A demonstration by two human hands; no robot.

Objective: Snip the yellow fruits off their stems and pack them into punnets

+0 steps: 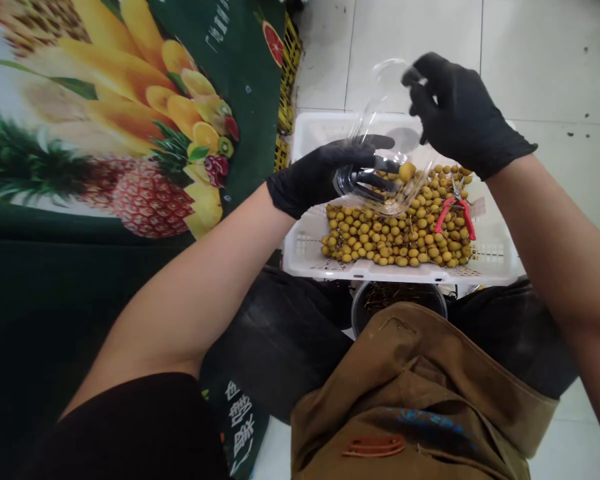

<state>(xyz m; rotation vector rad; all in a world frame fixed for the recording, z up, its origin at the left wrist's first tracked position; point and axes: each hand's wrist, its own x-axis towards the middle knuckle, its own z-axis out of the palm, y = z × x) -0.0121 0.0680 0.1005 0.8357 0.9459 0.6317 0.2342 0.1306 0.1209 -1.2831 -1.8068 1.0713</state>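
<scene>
My left hand [325, 167], in a black glove, holds a clear plastic clamshell box [405, 197] with its lid [380, 93] raised. The fingers spread under and around the box. A single longan [407, 172] shows at the box, apparently inside it. My right hand [450, 107], also black-gloved, is beside the raised lid, fingers bent and apart, with nothing visible in them; whether the fingertips touch the lid I cannot tell. Below both hands, many longans [380, 233] fill a white plastic basket [300, 250]. Red-handled pruning shears [455, 213] lie on the fruit at the right.
A round tub [400, 300] with brown stems stands between my legs, against the basket's near side. At left is a dark green fruit-printed surface [250, 133], with yellow crates [287, 80] along its edge. Pale floor tiles [545, 60] extend beyond the basket.
</scene>
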